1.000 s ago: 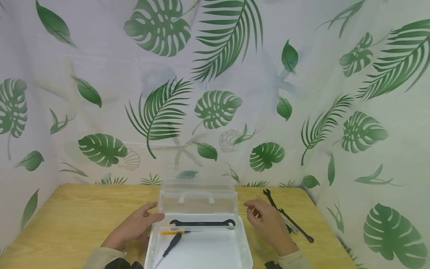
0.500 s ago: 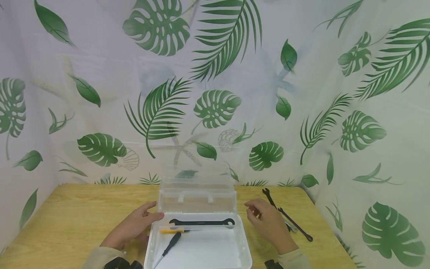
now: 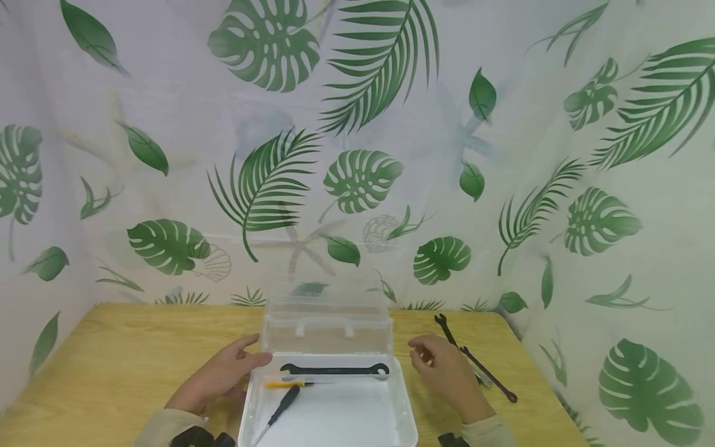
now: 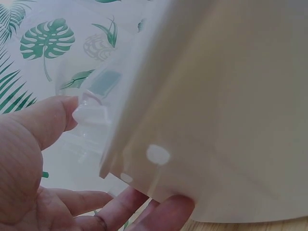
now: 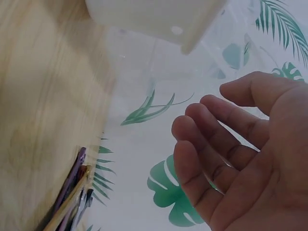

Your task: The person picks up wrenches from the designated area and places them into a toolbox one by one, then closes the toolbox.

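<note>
A white plastic toolbox (image 3: 346, 419) sits on the table in the head view, its clear lid (image 3: 329, 340) raised at the back. Inside lie a black wrench (image 3: 335, 370), a yellow-handled screwdriver (image 3: 285, 384) and a black-handled screwdriver (image 3: 286, 402). My left hand (image 3: 220, 375) holds the box's back left corner, thumb at the rim; in the left wrist view its fingertips reach the outer wall (image 4: 231, 120). To the right of the box, my right hand (image 3: 449, 379) has its fingers loosely curled with nothing in them, apart from the box wall (image 5: 144, 14) in the right wrist view.
Beyond my right hand, a black wrench (image 3: 445, 328) and a dark purplish wrench (image 3: 491, 375) lie on the wooden table (image 3: 139, 354), with a silvery tool partly hidden. These tools (image 5: 67, 197) bunch together in the right wrist view. A leaf-print curtain (image 3: 363, 261) rises behind the table.
The head view shifts slightly. Both hands, the box and the tools keep their places.
</note>
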The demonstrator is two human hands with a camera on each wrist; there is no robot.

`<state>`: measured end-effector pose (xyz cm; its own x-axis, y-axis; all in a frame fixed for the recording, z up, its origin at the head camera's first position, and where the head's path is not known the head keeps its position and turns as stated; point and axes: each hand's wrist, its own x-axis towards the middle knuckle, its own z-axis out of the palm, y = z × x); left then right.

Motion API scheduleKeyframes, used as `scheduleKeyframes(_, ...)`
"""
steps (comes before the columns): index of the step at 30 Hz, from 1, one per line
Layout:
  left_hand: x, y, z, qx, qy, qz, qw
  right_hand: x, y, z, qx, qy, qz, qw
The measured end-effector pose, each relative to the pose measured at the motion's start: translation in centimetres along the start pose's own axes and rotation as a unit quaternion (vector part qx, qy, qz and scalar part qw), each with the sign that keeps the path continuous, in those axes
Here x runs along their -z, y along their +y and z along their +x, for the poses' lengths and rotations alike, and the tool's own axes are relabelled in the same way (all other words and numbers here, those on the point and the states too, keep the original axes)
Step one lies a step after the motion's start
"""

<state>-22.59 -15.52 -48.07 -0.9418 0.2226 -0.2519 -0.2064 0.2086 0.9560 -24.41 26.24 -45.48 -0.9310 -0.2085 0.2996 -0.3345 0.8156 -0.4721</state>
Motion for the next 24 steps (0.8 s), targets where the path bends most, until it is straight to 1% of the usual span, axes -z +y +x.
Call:
scheduleKeyframes(2,0.1,-0.1,0.0,0.003,0.007,0.003,1.0000,-0.2,0.3,0.1,-0.018,-0.006,0.002,0.9998)
scheduleKeyframes(4,0.1,0.0,0.0,0.006,0.012,0.007,0.9999,-0.1,0.8,0.2,-0.047,-0.014,-0.006,0.9988)
scheduleKeyframes(8,0.0,0.0,0.1,0.006,0.024,0.011,0.9996,1.4,2.6,0.2,-0.100,-0.046,-0.058,0.9923)
scheduleKeyframes(10,-0.1,0.1,0.0,0.006,0.028,0.011,0.9995,2.5,4.1,0.1,-0.120,-0.072,-0.086,0.9864)
scheduleKeyframes(12,-0.1,0.1,0.0,0.005,0.030,0.010,0.9995,3.5,5.8,0.1,-0.138,-0.101,-0.114,0.9786)
scheduleKeyframes(15,-0.2,0.1,0.0,0.004,0.034,0.011,0.9994,4.6,8.2,-0.1,-0.169,-0.141,-0.136,0.9659)
scheduleKeyframes(17,-0.2,0.1,-0.1,0.004,0.034,0.010,0.9994,5.0,9.4,-0.3,-0.184,-0.161,-0.140,0.9596)
scheduleKeyframes(20,-0.2,0.1,-0.1,0.002,0.033,0.006,0.9994,5.3,10.2,-0.8,-0.202,-0.170,-0.136,0.9548)
scheduleKeyframes(24,-0.1,0.2,-0.2,0.001,0.035,0.008,0.9994,5.3,10.2,-1.7,-0.222,-0.170,-0.134,0.9507)
